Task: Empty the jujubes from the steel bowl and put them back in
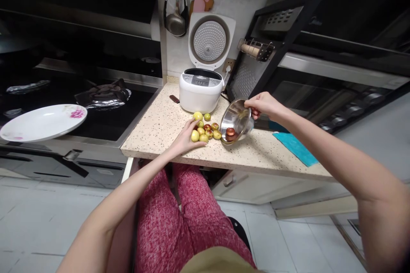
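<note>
My right hand grips the rim of a steel bowl, tipped on its side with its mouth toward the left. One brown-red jujube lies inside it, mirrored in the shiny wall. Green, yellow and reddish jujubes are spread on the speckled counter just outside the bowl's mouth. Cupped around their left side is my left hand, thumb apart from the fingers, touching the nearest ones. Its fingertips are partly hidden behind the fruit.
A white rice cooker with its lid raised stands behind the fruit. To the right lies a teal cloth, beside a black oven rack. At left, a floral white plate sits by the gas stove. Below the counter, a drawer is pulled out.
</note>
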Action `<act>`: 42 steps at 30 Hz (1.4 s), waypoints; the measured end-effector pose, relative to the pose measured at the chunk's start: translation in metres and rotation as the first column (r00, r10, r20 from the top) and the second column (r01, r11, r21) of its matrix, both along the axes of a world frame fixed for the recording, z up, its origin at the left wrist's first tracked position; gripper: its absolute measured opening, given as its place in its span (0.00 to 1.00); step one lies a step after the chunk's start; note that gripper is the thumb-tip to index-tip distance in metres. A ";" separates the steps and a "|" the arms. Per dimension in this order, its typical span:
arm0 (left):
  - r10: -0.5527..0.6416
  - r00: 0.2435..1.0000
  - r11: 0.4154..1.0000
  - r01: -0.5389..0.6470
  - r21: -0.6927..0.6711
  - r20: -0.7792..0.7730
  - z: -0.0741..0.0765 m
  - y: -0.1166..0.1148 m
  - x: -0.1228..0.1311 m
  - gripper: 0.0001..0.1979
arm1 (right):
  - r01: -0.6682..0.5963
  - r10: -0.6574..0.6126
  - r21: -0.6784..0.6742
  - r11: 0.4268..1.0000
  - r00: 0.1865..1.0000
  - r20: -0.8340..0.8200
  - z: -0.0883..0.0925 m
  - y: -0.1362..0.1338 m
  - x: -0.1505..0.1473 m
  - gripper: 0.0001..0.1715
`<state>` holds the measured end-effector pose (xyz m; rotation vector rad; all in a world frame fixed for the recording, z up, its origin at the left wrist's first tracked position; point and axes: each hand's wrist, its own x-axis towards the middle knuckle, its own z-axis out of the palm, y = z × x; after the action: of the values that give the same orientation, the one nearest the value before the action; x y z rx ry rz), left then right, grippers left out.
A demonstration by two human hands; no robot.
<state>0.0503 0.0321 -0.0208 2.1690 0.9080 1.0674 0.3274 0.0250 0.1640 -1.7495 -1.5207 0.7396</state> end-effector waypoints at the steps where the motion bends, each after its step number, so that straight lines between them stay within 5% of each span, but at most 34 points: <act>1: -0.001 1.000 1.000 0.001 0.004 -0.002 0.000 0.000 0.000 0.46 | 0.001 -0.001 0.007 1.000 1.000 0.005 0.001 -0.001 0.002 0.23; 9: 0.016 0.998 0.996 -0.010 0.085 -0.068 0.003 -0.006 0.000 0.48 | -0.031 0.029 0.017 0.999 0.994 0.104 0.006 -0.005 -0.001 0.24; 18: -0.016 0.969 0.916 0.113 0.384 -0.248 0.006 -0.012 0.007 0.40 | -0.069 0.049 0.085 0.994 0.975 0.217 0.010 -0.008 0.002 0.23; 28: 0.032 0.947 0.883 0.123 0.453 -0.320 0.006 -0.014 0.005 0.39 | -0.053 0.033 0.035 0.998 0.906 0.422 0.012 -0.020 0.000 0.22; 37: 0.134 0.922 0.793 0.120 0.597 -0.363 0.006 -0.015 0.003 0.39 | 0.027 -0.031 0.019 0.999 0.964 0.266 0.015 -0.042 0.030 0.19; 42: 0.103 0.921 0.771 0.165 0.615 -0.376 0.010 -0.017 0.002 0.45 | 0.007 -0.007 0.002 1.000 0.997 0.072 0.000 -0.069 0.065 0.23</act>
<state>0.0524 0.0149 -0.0107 3.0467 0.7209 1.0434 0.3925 -0.0440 0.1642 -1.7964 -1.5619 0.6783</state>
